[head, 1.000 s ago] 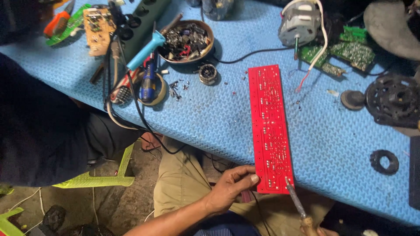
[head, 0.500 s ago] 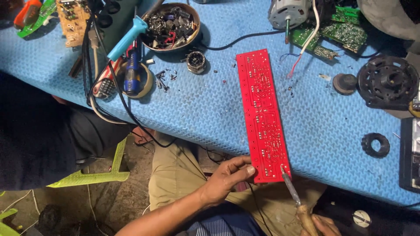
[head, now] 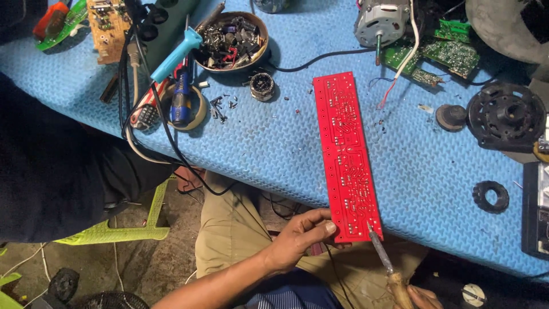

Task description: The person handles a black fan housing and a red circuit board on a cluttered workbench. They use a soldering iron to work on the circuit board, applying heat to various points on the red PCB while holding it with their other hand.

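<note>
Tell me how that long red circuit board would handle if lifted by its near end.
The red circuit board looks thin and flat, so probably light and fairly stiff, perhaps flexing slightly along its length. Its near end overhangs the blue mat, where the left hand steadies it, so it might tip if released.

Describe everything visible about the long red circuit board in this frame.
The red circuit board is a long, narrow bare strip, showing pale traces and rows of small holes. It lies flat on the blue textured mat, its near end overhanging the table edge. The left hand grips that near corner, and the soldering iron, held by the right hand, touches the same end.
</note>
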